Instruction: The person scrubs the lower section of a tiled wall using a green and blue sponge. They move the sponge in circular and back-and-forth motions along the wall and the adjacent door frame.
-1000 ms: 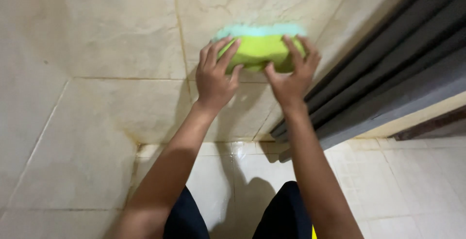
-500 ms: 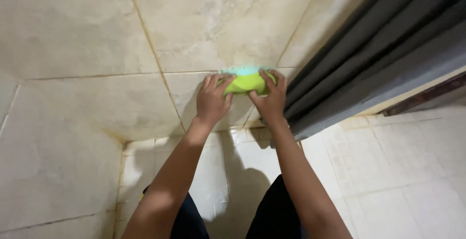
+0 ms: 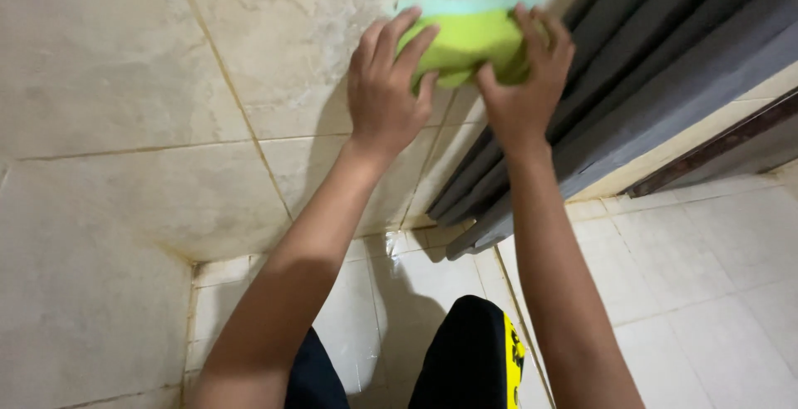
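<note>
A lime-green sponge with a pale teal upper layer is lying flat against the beige tiled wall, close beside the dark grey door frame that is running diagonally to its right. Both hands are gripping it at once, one at each end, so the sponge is sitting between the two palms with its middle still showing. The left hand is spreading its fingers over the sponge's left end, fingertips curling onto the green face, thumb tucking under its lower edge. The right hand is clamping the sponge's right end, fingers wrapping over the top and thumb pressing in from below. The teal layer is peeking out above both sets of fingers.

Below the sponge, both bare forearms are stretching up toward it from the bottom of the view. Further down from the sponge, where the wall is meeting the white tiled floor, the grout is looking stained. Directly beneath the arms, the person's dark shorts with a yellow patch are showing.
</note>
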